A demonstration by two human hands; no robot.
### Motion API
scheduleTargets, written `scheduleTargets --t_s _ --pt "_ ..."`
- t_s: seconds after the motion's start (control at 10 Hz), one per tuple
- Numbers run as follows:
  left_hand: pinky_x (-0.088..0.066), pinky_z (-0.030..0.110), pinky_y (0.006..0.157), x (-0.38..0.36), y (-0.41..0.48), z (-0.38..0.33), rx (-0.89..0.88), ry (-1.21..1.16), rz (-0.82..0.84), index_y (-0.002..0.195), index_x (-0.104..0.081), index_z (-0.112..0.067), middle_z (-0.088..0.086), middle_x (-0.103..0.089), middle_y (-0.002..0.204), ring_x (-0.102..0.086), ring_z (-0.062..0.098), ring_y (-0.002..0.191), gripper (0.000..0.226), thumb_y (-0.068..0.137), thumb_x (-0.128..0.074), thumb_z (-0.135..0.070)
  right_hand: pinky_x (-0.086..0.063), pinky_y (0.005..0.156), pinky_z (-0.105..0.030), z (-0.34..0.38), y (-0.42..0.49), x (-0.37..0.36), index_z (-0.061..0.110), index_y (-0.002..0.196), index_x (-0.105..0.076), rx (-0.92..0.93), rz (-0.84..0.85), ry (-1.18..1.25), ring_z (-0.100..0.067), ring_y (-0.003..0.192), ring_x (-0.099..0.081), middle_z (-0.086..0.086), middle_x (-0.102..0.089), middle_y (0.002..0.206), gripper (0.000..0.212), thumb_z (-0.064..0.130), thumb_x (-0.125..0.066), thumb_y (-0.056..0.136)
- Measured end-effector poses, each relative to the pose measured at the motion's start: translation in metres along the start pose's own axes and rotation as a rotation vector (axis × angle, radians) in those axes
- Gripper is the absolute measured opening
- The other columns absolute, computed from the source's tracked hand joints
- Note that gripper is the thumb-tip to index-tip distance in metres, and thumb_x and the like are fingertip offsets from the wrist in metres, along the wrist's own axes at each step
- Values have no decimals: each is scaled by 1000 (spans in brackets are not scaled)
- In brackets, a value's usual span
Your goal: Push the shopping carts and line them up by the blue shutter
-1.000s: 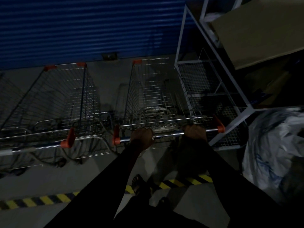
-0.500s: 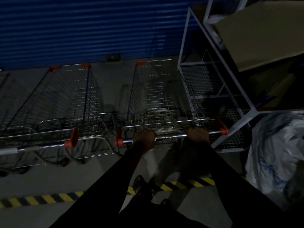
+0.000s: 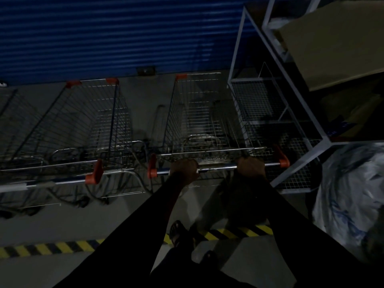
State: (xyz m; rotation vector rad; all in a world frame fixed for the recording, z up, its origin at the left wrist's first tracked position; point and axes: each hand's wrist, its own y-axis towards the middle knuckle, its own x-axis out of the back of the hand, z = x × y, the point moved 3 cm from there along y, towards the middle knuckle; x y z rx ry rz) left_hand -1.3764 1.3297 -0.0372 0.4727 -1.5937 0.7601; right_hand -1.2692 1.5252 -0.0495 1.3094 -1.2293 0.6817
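Blue-painted, ribbed: the shutter (image 3: 114, 34) spans the top of the view. Light is low and fine detail is poor.

Held cart (image 3: 203, 113): wire basket, nose toward the shutter. Its front rim is close to the shutter's foot, with a strip of grey floor (image 3: 145, 96) showing between them. Its handle bar (image 3: 216, 168) runs left to right, with an orange end cap (image 3: 281, 156) at each end.

Left hand (image 3: 184, 170): fingers curled fully over the handle bar, left of its middle, knuckles up. Right hand (image 3: 251, 168): same wrap, toward the right end of the bar, just inside the end cap. Both arms are in dark sleeves, stretched forward.

Neighbouring cart (image 3: 83, 121): parked to the left of the held cart, also nose to the shutter, with a gap of floor between the two baskets. Their handles lie roughly in one line. Third cart (image 3: 8, 113): only part of its basket shows at the left edge.

White metal rack (image 3: 276, 113) with mesh shelves stands just beside the held cart's right side; contact cannot be judged. A pale board (image 3: 332, 42) lies on an upper shelf. Plastic-wrapped bundle (image 3: 349, 188) sits on the floor at right, near the rack's corner.

Yellow-and-black hazard tape (image 3: 52, 247) crosses the floor behind the carts; a sandalled foot (image 3: 177, 233) rests on it.
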Motion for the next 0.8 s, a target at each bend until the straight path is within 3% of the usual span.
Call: scheduleTargets --t_s 0.1,0.3,0.4,0.5,0.7,0.8 --pt "-46 35 84 -5 -1 -1 15 -19 -4 104 -64 -15 9 -67 107 -60 30 102 36 80 -57 -41 -47 52 -29 -4 -7 -12 15 53 -46 -66 -9 -26 -21 38 -49 -6 -45 43 26 14 -59 75" --pt "-44 33 87 2 -4 -3 41 -29 25 110 -63 -20 5 -66 112 -59 26 106 38 80 -58 -42 -50 49 -30 -1 -6 8 14 51 -53 -93 2 -12 -23 39 -53 -6 -50 44 26 20 -52 77" --pt "-43 35 88 2 -7 -2 36 -84 29 113 -59 -22 5 -66 112 -60 27 105 41 79 -58 -45 -52 68 -41 5 -5 16 19 79 -69 -152 167 44 -29 68 -65 -5 -67 74 22 36 -61 68" --pt "-36 44 96 4 -16 -2 30 -119 -61 123 -51 -27 2 -62 118 -56 28 110 60 71 -58 -54 -34 96 -50 16 -2 17 36 128 -51 -193 420 257 -32 120 -47 3 -54 130 65 55 -66 68" --pt "-40 54 93 28 -58 44 190 -145 -419 120 -57 -16 11 -63 114 -56 38 108 72 62 -46 -57 -37 93 -48 80 26 47 27 126 -55 -89 202 408 -33 116 -48 -4 -56 123 68 60 -39 69" --pt "-36 58 97 24 -78 77 291 -70 -451 132 -51 -18 11 -56 130 -48 37 122 75 69 -47 -59 -39 90 -46 111 39 51 25 122 -56 -8 124 466 -32 110 -52 -5 -59 116 61 57 -43 71"
